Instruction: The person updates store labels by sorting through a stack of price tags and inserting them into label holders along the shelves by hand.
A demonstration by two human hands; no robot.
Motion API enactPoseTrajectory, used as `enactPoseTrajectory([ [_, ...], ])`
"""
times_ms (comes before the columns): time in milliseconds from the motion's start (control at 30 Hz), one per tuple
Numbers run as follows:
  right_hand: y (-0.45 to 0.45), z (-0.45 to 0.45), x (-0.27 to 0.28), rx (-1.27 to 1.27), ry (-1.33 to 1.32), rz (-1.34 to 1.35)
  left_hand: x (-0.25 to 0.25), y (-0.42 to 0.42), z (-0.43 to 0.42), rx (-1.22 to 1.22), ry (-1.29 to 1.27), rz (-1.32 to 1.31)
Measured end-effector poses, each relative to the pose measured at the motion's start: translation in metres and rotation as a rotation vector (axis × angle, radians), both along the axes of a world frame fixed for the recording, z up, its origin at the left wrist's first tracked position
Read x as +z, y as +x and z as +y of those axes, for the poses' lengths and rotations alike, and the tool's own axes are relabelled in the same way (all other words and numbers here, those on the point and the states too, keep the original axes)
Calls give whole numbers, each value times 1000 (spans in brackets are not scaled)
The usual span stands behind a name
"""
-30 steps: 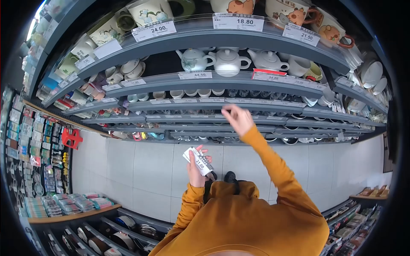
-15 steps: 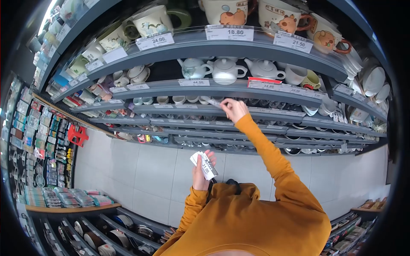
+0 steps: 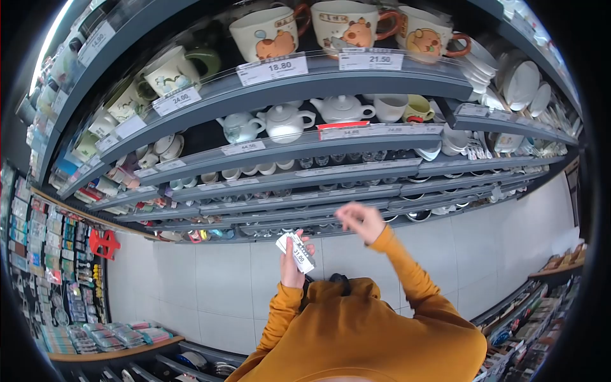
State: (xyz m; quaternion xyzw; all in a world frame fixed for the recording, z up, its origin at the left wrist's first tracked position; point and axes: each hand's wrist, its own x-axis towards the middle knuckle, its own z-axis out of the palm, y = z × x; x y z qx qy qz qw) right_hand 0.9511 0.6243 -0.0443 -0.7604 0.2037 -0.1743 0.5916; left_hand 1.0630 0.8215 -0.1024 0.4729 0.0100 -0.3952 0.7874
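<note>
My left hand [image 3: 293, 262] is closed on a small fanned stack of white price labels [image 3: 298, 252], the top one reading 31.00. To its right and higher, my right hand [image 3: 361, 221] is raised in front of the lower shelves, thumb and fingers drawn together; it is blurred, and anything between the fingertips is too small to make out. Beyond it, a shelf edge [image 3: 305, 147] carries price labels beneath white teapots [image 3: 287, 123]. A red-topped label [image 3: 344, 130] sits on that edge. Above stand cartoon mugs [image 3: 347, 28] over labels reading 18.80 and 21.50.
Stacked plates [image 3: 520, 86] fill the right end of the shelving. A red stool [image 3: 104, 244] stands at the left by hanging packaged goods [image 3: 48, 254]. Behind me are more shelves, with wrapped packs [image 3: 105, 337] at lower left. Pale floor tiles [image 3: 223, 274] lie between.
My right hand has come down and back from the shelf edge, where it held a label strip half a second ago. The view has turned right, shifting the shelves leftward. My left hand still holds the labels.
</note>
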Motion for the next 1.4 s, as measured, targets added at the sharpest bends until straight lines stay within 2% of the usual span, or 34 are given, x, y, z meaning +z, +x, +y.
enactPoseTrajectory([
  [100, -3, -48, 60, -290, -491, -221, 5, -6, -3, -109, -58, -26],
  [167, -5, -73, 92, -443, -731, -220, 12, -14, -7, -139, -50, -35],
  [233, -1, -92, 110, -529, -845, -181, 11, -20, -11, -179, -45, -5],
  [367, 3, -137, 96, -443, -1077, 37, 3, -29, -16, -249, -49, 122],
  [500, 0, -146, 105, -375, -1018, 18, 10, -41, -12, -294, -98, 126],
  [667, -11, -146, 125, -433, -985, -252, 12, -46, -13, -305, -92, 120],
  [767, -28, -108, 138, -505, -714, -311, 15, -48, -17, -262, -95, 81],
  [833, -36, -75, 110, -370, -276, -326, 15, -49, -19, -229, -99, 39],
  [867, -39, -51, 93, -285, -117, -253, 14, -49, -21, -217, -109, 14],
  [967, -33, 20, -5, -64, -24, -167, 11, -55, -27, -180, -25, -16],
  [1033, -30, 61, -31, -63, 174, -58, 7, -58, -27, -169, 57, -69],
  [1100, -34, 63, -18, -50, -13, 11, -6, -62, -25, -180, 119, -160],
  [1133, -36, 62, -9, -49, -106, 49, -6, -63, -22, -146, 116, -82],
  [1233, -30, 21, 12, -75, -278, -161, 12, -61, -15, -209, 43, -42],
  [1400, -8, -50, 151, -301, -754, -437, 16, -68, -13, -227, -47, 86],
])
